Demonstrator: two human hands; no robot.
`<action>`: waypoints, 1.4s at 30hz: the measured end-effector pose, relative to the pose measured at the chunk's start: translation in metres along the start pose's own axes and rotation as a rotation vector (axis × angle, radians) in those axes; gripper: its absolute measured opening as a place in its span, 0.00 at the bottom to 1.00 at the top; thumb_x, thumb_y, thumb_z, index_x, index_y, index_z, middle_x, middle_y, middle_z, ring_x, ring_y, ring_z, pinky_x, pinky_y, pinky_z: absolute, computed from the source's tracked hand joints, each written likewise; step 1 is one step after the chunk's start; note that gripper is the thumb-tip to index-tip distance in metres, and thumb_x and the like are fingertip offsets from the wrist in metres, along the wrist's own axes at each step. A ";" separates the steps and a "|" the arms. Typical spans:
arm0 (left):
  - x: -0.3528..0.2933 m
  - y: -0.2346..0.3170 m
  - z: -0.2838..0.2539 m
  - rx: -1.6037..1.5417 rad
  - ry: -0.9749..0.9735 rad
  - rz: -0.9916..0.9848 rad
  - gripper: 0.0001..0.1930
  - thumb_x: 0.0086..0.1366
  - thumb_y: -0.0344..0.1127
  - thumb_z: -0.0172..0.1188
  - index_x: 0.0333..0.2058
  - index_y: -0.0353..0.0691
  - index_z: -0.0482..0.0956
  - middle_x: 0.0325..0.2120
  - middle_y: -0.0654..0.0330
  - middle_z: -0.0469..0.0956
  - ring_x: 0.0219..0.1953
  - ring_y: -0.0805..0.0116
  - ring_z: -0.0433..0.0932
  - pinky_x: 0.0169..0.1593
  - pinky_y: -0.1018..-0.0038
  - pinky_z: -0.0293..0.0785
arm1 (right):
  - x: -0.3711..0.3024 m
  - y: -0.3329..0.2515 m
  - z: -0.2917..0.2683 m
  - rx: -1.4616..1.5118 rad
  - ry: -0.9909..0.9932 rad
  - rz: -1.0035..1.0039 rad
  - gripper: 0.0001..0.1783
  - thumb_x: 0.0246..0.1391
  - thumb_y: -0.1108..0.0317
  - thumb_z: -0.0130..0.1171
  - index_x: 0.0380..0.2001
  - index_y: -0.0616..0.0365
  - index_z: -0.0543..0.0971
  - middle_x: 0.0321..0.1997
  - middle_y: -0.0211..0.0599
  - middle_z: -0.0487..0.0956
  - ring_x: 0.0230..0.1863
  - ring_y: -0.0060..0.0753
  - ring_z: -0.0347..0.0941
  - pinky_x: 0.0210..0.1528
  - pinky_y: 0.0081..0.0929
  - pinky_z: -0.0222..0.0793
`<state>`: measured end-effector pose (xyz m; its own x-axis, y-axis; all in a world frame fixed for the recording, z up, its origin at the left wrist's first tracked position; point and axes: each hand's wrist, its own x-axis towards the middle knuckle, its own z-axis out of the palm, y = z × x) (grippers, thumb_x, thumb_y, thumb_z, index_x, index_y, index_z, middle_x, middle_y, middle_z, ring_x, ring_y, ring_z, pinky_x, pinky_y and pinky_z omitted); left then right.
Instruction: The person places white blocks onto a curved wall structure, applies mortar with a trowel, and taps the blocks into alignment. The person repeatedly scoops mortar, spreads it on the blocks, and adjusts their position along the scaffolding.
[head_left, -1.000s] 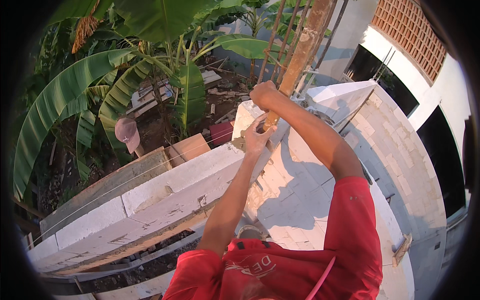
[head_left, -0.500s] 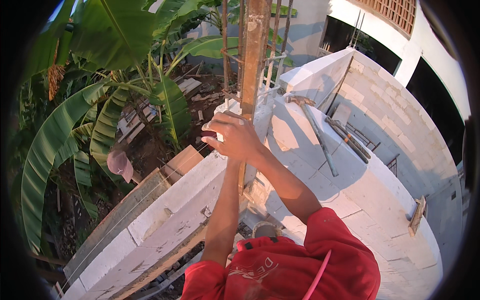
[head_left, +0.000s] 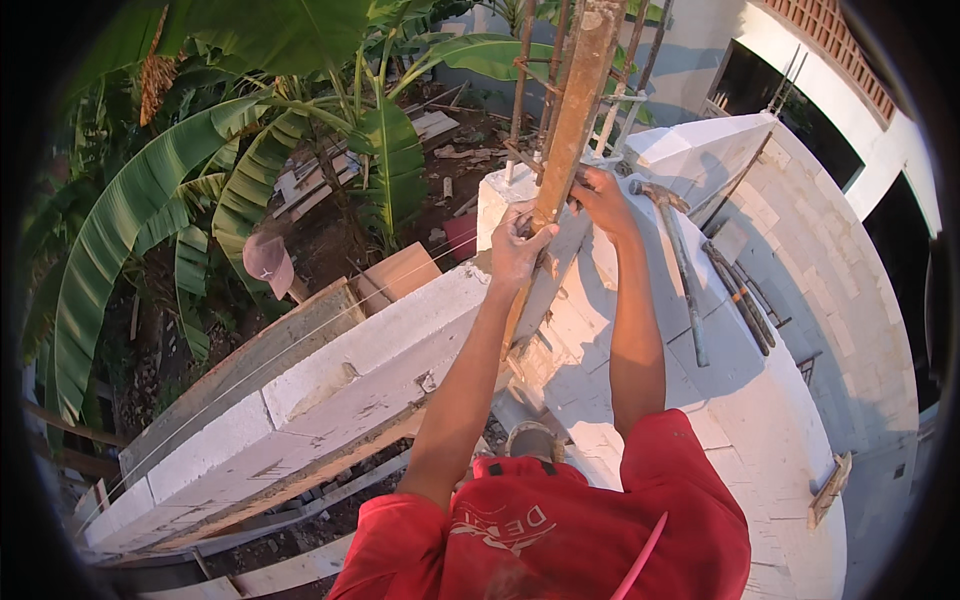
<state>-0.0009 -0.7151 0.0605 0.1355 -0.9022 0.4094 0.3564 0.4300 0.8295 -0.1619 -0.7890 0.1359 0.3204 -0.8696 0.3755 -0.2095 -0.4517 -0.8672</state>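
A long wooden post [head_left: 583, 100], brown and stained, stands slightly tilted against the end of the white block wall [head_left: 370, 345]. At its left edge is my left hand [head_left: 515, 248], fingers curled, thumb pointing across toward the post; what it grips is not clear. On the other edge, a little higher, my right hand [head_left: 606, 205] has its fingers bent in close to the wood. A small dark bit shows by those fingertips, too small to name. A thin string [head_left: 300, 330] runs along the left wall toward the post.
Rusty steel bars [head_left: 524, 90] rise behind the post. A hammer [head_left: 680, 270] and several metal bars [head_left: 738, 297] lie on the right wall [head_left: 730, 440]. Left and below, a person in a pink cap [head_left: 268, 260] stands by wood boards and banana leaves [head_left: 140, 250].
My hands were together over the front of the post; now they are apart, one at each edge. The view has shifted, so the scene sits further right.
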 end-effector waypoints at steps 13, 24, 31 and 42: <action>-0.002 -0.007 -0.004 -0.057 0.018 0.221 0.24 0.48 0.30 0.76 0.44 0.35 0.77 0.39 0.60 0.81 0.43 0.72 0.80 0.49 0.73 0.74 | -0.076 0.044 0.050 -0.126 0.645 -0.226 0.15 0.62 0.66 0.61 0.41 0.70 0.84 0.39 0.48 0.84 0.37 0.41 0.80 0.41 0.33 0.78; 0.008 -0.029 -0.016 0.205 0.051 0.207 0.20 0.53 0.37 0.73 0.41 0.35 0.76 0.34 0.62 0.79 0.38 0.75 0.75 0.43 0.68 0.73 | -0.041 -0.017 0.079 -0.783 0.086 -0.546 0.11 0.63 0.66 0.62 0.40 0.64 0.85 0.39 0.44 0.84 0.41 0.47 0.81 0.41 0.36 0.76; 0.016 -0.029 -0.013 0.221 0.116 0.171 0.20 0.60 0.41 0.66 0.42 0.30 0.77 0.37 0.53 0.80 0.41 0.65 0.77 0.46 0.65 0.73 | -0.024 -0.021 0.096 -0.545 0.194 -0.453 0.15 0.64 0.61 0.62 0.32 0.64 0.84 0.31 0.43 0.83 0.32 0.43 0.81 0.35 0.38 0.75; 0.007 -0.017 0.005 0.130 0.212 0.164 0.22 0.60 0.42 0.67 0.48 0.32 0.79 0.40 0.55 0.82 0.43 0.66 0.77 0.50 0.67 0.73 | -0.012 -0.011 0.067 -0.716 0.106 -0.653 0.18 0.58 0.56 0.65 0.31 0.65 0.86 0.32 0.48 0.85 0.28 0.49 0.77 0.35 0.43 0.75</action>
<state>-0.0112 -0.7285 0.0509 0.3763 -0.8013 0.4651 0.1943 0.5591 0.8060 -0.1018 -0.7601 0.1185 0.4955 -0.4027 0.7696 -0.5432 -0.8351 -0.0873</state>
